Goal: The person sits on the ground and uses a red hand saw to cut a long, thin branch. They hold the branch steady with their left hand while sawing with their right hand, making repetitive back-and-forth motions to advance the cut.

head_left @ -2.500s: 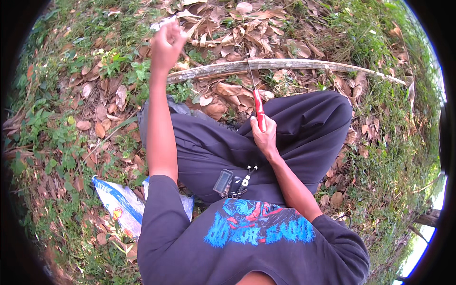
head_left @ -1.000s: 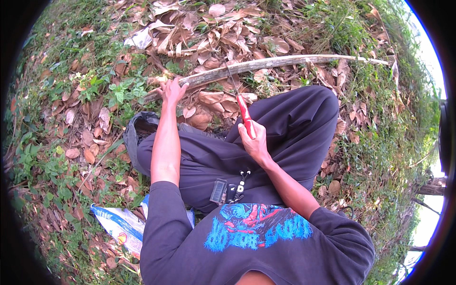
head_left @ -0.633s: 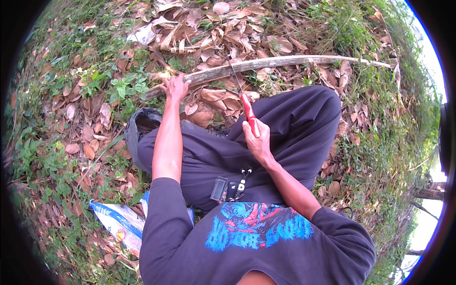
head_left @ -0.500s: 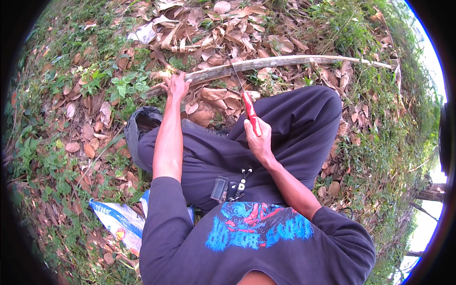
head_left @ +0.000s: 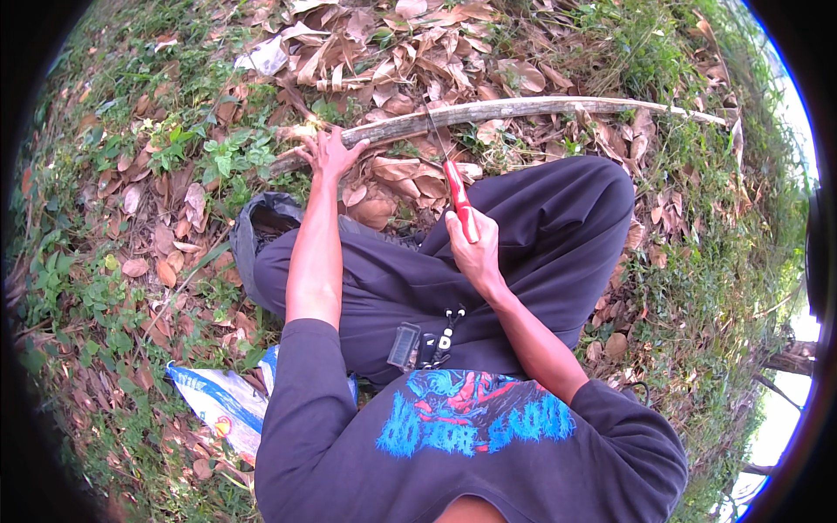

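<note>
A long, curved wooden branch (head_left: 523,108) lies across the leaf litter in front of my crossed legs. My left hand (head_left: 330,155) presses down around its left part, fingers over the wood and thumb spread out to the right. My right hand (head_left: 475,253) is closed on the red-and-white handle of a hand saw (head_left: 458,192). The saw's thin blade points away from me and crosses the branch to the right of my left hand. It shows nearly edge-on, so its teeth and the depth of any cut cannot be made out.
Dry brown leaves (head_left: 410,65) and green weeds (head_left: 231,157) cover the ground. A dark bag-like item (head_left: 253,235) sits by my left knee. A white-and-blue plastic sack (head_left: 218,405) lies at my left side. Beyond the branch is a pale scrap (head_left: 261,57).
The saw and my right hand have shifted slightly away from me, the blade still across the branch. My left thumb has spread further to the right along the wood.
</note>
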Demonstrator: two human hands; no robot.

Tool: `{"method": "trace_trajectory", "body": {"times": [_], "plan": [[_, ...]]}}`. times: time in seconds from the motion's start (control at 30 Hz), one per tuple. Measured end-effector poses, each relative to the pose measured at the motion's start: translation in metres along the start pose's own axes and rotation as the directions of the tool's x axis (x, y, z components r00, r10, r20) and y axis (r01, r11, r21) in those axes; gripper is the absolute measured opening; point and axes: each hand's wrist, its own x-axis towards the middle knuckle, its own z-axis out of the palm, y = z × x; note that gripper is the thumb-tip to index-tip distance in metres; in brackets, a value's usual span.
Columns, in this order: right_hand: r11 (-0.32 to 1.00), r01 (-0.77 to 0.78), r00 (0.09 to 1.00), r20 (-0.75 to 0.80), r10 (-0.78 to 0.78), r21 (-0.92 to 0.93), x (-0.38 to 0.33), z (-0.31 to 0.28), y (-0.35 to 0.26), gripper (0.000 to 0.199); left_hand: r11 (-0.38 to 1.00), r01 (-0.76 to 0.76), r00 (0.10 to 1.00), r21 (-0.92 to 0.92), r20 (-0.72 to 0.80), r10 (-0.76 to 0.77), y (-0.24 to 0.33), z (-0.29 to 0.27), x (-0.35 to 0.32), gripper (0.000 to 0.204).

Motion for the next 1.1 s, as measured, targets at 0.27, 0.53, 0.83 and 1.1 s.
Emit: {"method": "trace_trajectory", "body": {"times": [0.27, 0.53, 0.83, 1.1], "plan": [[0.999, -0.025, 1.000, 0.019, 0.025, -0.020, -0.006, 0.000, 0.006, 0.025, 0.999, -0.030, 0.995, 0.042, -0.096, 0.034, 0.005, 0.005, -0.006, 0.086], [0.999, -0.032, 0.999, 0.025, 0.032, -0.010, -0.007, 0.002, 0.010, 0.025, 0.976, -0.194, 0.929, 0.095, -0.301, 0.214, 0.016, -0.010, -0.018, 0.068], [0.999, -0.049, 0.998, 0.027, 0.049, -0.021, -0.002, 0.001, 0.006, 0.023, 0.927, -0.354, 0.845, 0.123, -0.384, 0.373, 0.017, -0.007, -0.008, 0.044], [0.997, -0.053, 0.999, -0.002, 0.053, 0.059, -0.010, -0.003, -0.004, 0.023, 0.930, -0.356, 0.858, 0.092, -0.362, 0.364, 0.016, -0.001, 0.000, 0.043]]}}
